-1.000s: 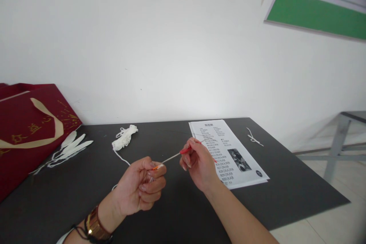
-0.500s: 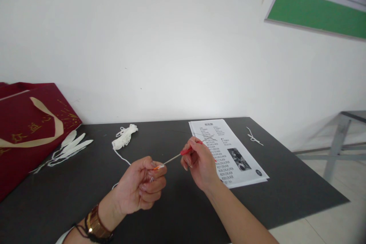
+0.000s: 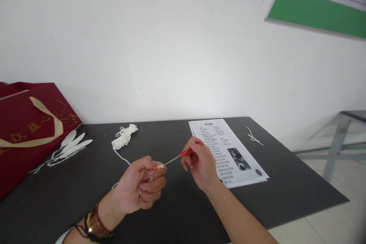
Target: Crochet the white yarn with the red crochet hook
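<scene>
My right hand (image 3: 200, 164) is closed on the red handle of a crochet hook (image 3: 185, 153). The hook's metal shaft points left and its tip meets a small piece of white yarn work (image 3: 161, 166) at my left fingertips. My left hand (image 3: 143, 185) pinches this piece, along with a small orange thing (image 3: 156, 167) beside it; fingers hide most of both. A white strand trails from my left hand to a loose skein of white yarn (image 3: 125, 136) farther back on the dark table.
Printed sheets (image 3: 237, 160) lie beyond my right hand, with a knotted white yarn scrap (image 3: 253, 137) to their right. White leaf-shaped pieces (image 3: 73, 145) lie by a dark red bag (image 3: 34, 122) at left. The black table (image 3: 286, 183) meets a white wall behind.
Both hands stay almost in place. The white loop at the hook's tip shows a little more clearly between my left fingertips.
</scene>
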A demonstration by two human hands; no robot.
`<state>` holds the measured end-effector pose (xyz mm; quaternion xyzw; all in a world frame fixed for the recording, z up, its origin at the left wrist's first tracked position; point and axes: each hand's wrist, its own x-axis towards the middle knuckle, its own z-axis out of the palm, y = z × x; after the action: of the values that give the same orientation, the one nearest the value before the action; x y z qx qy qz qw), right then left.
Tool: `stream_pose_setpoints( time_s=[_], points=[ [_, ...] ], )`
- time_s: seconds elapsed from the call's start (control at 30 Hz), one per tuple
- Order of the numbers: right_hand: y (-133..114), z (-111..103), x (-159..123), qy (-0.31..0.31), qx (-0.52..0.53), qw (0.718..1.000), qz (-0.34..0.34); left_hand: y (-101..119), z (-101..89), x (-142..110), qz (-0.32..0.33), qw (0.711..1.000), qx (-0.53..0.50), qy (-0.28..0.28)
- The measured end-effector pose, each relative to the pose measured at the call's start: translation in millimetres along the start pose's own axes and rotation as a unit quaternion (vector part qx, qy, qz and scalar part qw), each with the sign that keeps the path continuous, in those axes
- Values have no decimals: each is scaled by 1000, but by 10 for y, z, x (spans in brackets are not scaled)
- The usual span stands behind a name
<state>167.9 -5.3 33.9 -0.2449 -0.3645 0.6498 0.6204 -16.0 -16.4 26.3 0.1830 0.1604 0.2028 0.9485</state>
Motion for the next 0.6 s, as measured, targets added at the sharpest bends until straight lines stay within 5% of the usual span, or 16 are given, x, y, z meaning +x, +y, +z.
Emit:
stream_pose_setpoints(
  time_s=[0.2,0.6],
  points=[
    [13,-4,8,0,-2,1000,9,5,-14,12,0,1000,-2,-2],
    [93,-2,17,-58,110,974,191,-35,12,35,64,995,78,10]
  ],
)
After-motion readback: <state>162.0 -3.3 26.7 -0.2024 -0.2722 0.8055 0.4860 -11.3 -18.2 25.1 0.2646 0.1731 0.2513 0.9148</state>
